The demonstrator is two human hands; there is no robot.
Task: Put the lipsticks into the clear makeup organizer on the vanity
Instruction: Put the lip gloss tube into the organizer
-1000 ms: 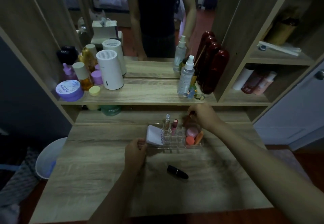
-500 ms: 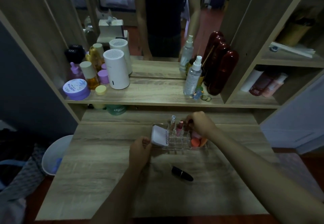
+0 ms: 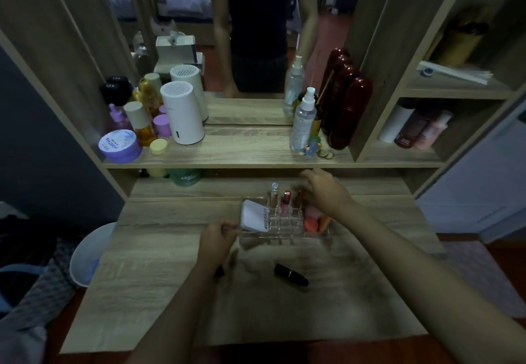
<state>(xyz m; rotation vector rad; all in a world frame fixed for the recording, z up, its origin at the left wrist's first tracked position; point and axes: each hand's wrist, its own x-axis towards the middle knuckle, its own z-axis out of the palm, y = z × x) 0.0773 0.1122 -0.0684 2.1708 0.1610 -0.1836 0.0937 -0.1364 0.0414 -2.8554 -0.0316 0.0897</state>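
Observation:
The clear makeup organizer (image 3: pixel 284 239) stands at the back of the wooden vanity top (image 3: pixel 256 306). In its slots stand a clear-capped tube (image 3: pixel 274 195), a pink lipstick (image 3: pixel 286 201) and a brown lipstick (image 3: pixel 298 197). A white compact (image 3: pixel 254 215) and orange and pink sponges (image 3: pixel 310 222) also lie in it. My left hand (image 3: pixel 217 238) pinches the organizer's left edge. My right hand (image 3: pixel 324 190) hovers over its back right corner, blurred, with fingers spread and nothing in them. A black lipstick (image 3: pixel 291 274) lies on the top in front of the organizer.
A low shelf (image 3: pixel 227 158) overhangs just behind the organizer, carrying a white humidifier (image 3: pixel 182 116), a purple jar (image 3: pixel 119 146), a spray bottle (image 3: pixel 303 121) and dark red bottles (image 3: pixel 350 113). A white bin (image 3: pixel 91 252) stands left of the vanity. A small dark item (image 3: pixel 220 271) peeks from under my left wrist.
My right hand set the brown lipstick into a back slot, let go and lifted away. My left hand stayed on the organizer's left edge.

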